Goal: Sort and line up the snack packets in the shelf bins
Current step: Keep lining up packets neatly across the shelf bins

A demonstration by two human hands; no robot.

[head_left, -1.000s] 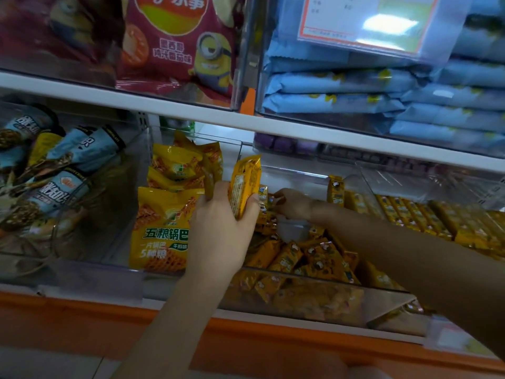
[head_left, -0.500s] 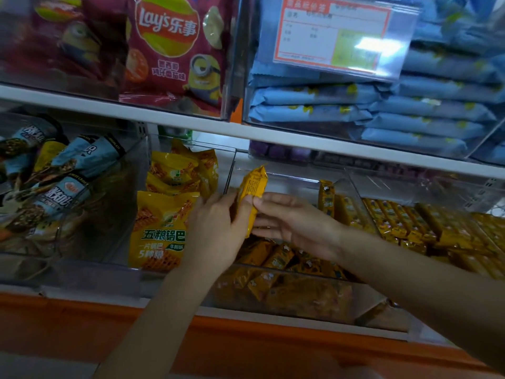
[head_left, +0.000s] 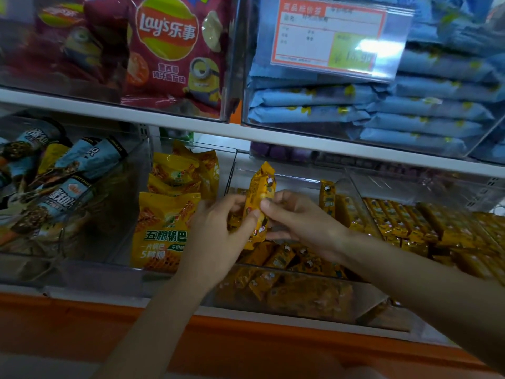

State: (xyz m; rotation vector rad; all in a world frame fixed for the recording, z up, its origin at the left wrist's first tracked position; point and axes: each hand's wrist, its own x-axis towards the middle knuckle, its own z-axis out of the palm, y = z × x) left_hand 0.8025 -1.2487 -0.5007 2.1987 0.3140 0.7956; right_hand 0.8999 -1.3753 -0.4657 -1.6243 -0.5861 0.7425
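While pinched, packet axis: one yellow snack packet (head_left: 259, 198) is held with its long axis close to upright, crimped top end up and leaning slightly right, lower end down between the palms.
Packet location: in the air over the middle clear bin (head_left: 300, 178) on the lower shelf, clear of the heap beneath.
Left hand: left hand (head_left: 216, 236) grips the packet's lower half, thumb on the near face, fingers curled behind.
Right hand: right hand (head_left: 300, 225) pinches the packet's middle between thumb and fingertips.
Middle bin count: loose yellow packets (head_left: 284, 255) lie jumbled at all angles, too many and too blurred to count; one upright packet (head_left: 327, 196) stands at the back right.
Right bin: lined-up yellow packets (head_left: 410, 222) in several tidy rows running front to back; row count unclear.
Left neighbour bin: large yellow bags (head_left: 161, 231), at least three, the front one reading "五粮锅巴" and "5种粮".
Far left bin: blue cone-shaped packets (head_left: 68, 173), at least four, lettering partly cut off.
Upper shelf, left: two red crisp bags (head_left: 169, 50), the nearer one marked "Lay's 乐事" with a yellow cartoon figure.
Upper shelf, right: blue flat packets (head_left: 410, 110) stacked in layers.
Price tag (head_left: 328, 36): orange border, green price box, print too blurred to read.
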